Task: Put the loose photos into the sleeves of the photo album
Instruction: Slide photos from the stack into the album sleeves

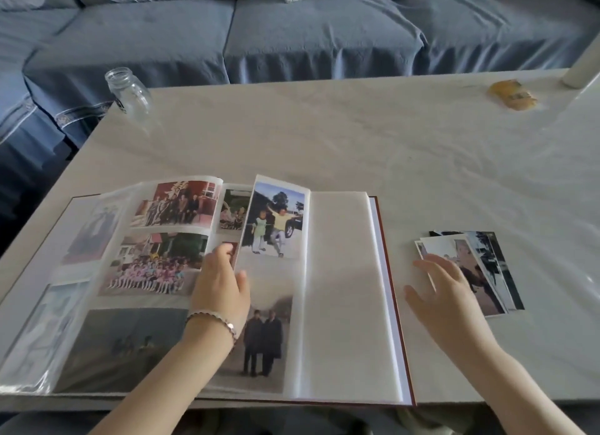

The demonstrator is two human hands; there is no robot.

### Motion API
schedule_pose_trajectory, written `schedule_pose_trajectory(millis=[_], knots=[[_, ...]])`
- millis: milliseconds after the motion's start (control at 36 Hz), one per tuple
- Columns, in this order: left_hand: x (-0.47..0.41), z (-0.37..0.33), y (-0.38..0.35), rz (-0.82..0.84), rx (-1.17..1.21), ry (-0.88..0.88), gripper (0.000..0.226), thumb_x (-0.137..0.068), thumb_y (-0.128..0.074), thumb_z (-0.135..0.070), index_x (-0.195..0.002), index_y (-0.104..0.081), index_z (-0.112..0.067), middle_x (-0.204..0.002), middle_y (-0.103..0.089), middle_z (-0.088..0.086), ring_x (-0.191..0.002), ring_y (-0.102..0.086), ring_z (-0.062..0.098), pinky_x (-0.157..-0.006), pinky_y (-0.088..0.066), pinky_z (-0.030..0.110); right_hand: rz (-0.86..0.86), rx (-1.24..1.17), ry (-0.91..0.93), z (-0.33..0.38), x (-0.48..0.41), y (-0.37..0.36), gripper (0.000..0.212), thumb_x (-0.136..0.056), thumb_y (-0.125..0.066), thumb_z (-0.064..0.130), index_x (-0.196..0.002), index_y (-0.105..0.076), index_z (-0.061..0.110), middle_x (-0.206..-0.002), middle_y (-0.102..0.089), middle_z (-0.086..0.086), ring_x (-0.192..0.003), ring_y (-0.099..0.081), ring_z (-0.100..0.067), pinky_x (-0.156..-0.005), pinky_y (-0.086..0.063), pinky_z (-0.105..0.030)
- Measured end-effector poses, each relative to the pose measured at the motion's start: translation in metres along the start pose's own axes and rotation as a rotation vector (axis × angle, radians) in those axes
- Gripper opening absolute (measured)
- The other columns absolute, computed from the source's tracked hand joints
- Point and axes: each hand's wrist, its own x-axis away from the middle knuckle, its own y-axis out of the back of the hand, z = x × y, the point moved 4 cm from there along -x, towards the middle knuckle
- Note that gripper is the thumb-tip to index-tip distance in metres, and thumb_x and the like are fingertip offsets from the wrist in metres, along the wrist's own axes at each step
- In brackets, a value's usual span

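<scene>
1. Your forearms [156, 379] enter at the near edge. The left hand [222, 292] works on the album [388, 305]; the right hand [444, 292] sits off its right side.
2. Left hand: thumb in front, fingers behind, pinching the edge of a leaf [276, 220]. The leaf stands tilted between the two pages, and its visible sleeves are filled.
3. Right hand: fingers straight and spread, grasping nothing. It lies over the near-left part of the photos [496, 266]. Contact cannot be confirmed.
4. Photos: a small fanned stack lying flat on the table [324, 142], near the album's right cover edge but apart from it. The long axis runs away from you, with the far end leaning slightly left.
5. Governing relation: the stack sits under and just beyond your right fingertips. The left hand is well apart from it, with the whole right page [337, 288] between them. Use the right hand for the pick.
6. Right page: blank white, with sleeves that appear empty. It is the likely destination, and a photo would travel left from the stack to reach it.
7. Caution: the prints lie flat and overlapped. Lift one corner first, or you may take two.
</scene>
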Motion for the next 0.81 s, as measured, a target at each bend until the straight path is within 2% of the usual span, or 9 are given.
schedule_pose_trajectory(millis=[56, 139, 222, 306, 417, 528, 611, 722, 806], knots=[[0.003, -0.003, -0.011, 0.015, -0.090, -0.123, 0.062, -0.076, -0.065, 0.006, -0.133, -0.042, -0.006, -0.129, -0.047, 0.019, -0.110, -0.053, 0.032, -0.088, -0.047, 0.038, -0.007, 0.117, -0.007, -0.017, -0.006, 0.003, 0.052, -0.089, -0.059, 0.019, -0.138, -0.043, 0.012, -0.149, -0.030, -0.005, -0.138, -0.023, -0.022, -0.110, -0.024, -0.035], [0.003, -0.017, -0.024, 0.049, -0.222, -0.439, 0.103, -0.049, -0.058, 0.025, -0.136, -0.039, -0.025, -0.147, -0.030, 0.012, -0.130, -0.037, 0.040, -0.094, -0.041, 0.054, -0.004, 0.272, -0.031, -0.040, -0.015, 0.005, 0.062, -0.089, -0.057, 0.036, -0.142, -0.035, 0.012, -0.154, -0.020, -0.006, -0.143, -0.012, -0.023, -0.115, -0.018, -0.038], [0.010, -0.044, -0.032, 0.330, -0.369, -0.725, 0.100, -0.067, -0.042, 0.021, -0.141, -0.019, -0.042, -0.153, 0.003, -0.009, -0.138, 0.006, 0.020, -0.115, -0.011, 0.048, 0.037, 0.352, -0.069, -0.055, -0.020, 0.005, 0.078, -0.084, -0.054, 0.054, -0.146, -0.026, 0.017, -0.154, -0.015, -0.007, -0.142, -0.010, -0.026, -0.115, -0.019, -0.042], [0.012, -0.052, -0.042, 0.546, -0.424, -0.708, 0.091, -0.079, -0.031, 0.018, -0.144, -0.012, -0.044, -0.151, 0.011, -0.019, -0.135, 0.025, 0.006, -0.108, 0.019, 0.032, 0.077, 0.395, -0.088, -0.058, -0.019, 0.003, 0.084, -0.084, -0.048, 0.062, -0.148, -0.016, 0.019, -0.156, -0.010, -0.010, -0.144, -0.008, -0.027, -0.116, -0.015, -0.040], [0.009, -0.057, -0.040, 0.454, -0.407, -0.665, 0.048, -0.098, -0.031, -0.015, -0.141, -0.031, -0.036, -0.154, -0.016, -0.017, -0.143, 0.001, 0.006, -0.113, 0.010, 0.033, 0.004, 0.473, -0.020, -0.053, -0.019, 0.006, 0.067, -0.088, -0.046, 0.056, -0.140, -0.034, 0.015, -0.146, -0.035, -0.007, -0.137, -0.028, -0.021, -0.114, -0.022, -0.033], [0.009, -0.061, -0.044, 0.390, -0.475, -0.681, 0.036, -0.097, -0.036, -0.039, -0.129, -0.049, -0.030, -0.140, -0.041, -0.014, -0.139, -0.022, 0.010, -0.114, -0.010, 0.038, -0.008, 0.573, 0.041, -0.042, -0.018, 0.008, 0.043, -0.096, -0.035, 0.039, -0.129, -0.046, 0.012, -0.129, -0.052, -0.005, -0.121, -0.047, -0.019, -0.100, -0.034, -0.027], [0.007, -0.064, -0.040, 0.186, -0.423, -0.746, 0.018, -0.068, -0.077, -0.037, -0.081, -0.070, -0.025, -0.088, -0.067, -0.010, -0.092, -0.063, 0.017, -0.078, -0.051, 0.039, -0.007, 0.543, 0.049, -0.037, -0.015, 0.016, 0.033, -0.099, -0.029, 0.024, -0.111, -0.057, 0.011, -0.110, -0.062, -0.004, -0.099, -0.058, -0.021, -0.074, -0.040, -0.027], [-0.008, -0.060, -0.042, 0.101, -0.482, -0.670, 0.037, -0.031, -0.090, -0.008, -0.053, -0.063, -0.020, -0.059, -0.053, -0.006, -0.061, -0.050, 0.018, -0.050, -0.045, 0.029, -0.071, 0.427, 0.022, -0.037, -0.011, 0.032, 0.030, -0.098, -0.033, 0.015, -0.118, -0.055, 0.010, -0.082, -0.062, -0.008, -0.065, -0.053, -0.028, -0.055, -0.035, -0.028], [-0.012, -0.063, -0.036, 0.088, -0.437, -0.671, 0.040, -0.026, -0.088, 0.001, -0.051, -0.063, -0.016, -0.064, -0.048, -0.002, -0.067, -0.033, 0.015, -0.051, -0.042, 0.024, -0.200, 0.262, 0.038, -0.026, -0.003, 0.042, 0.036, -0.096, -0.040, 0.007, -0.130, -0.053, 0.010, -0.103, -0.067, -0.013, -0.076, -0.059, -0.029, -0.060, -0.035, -0.026]])
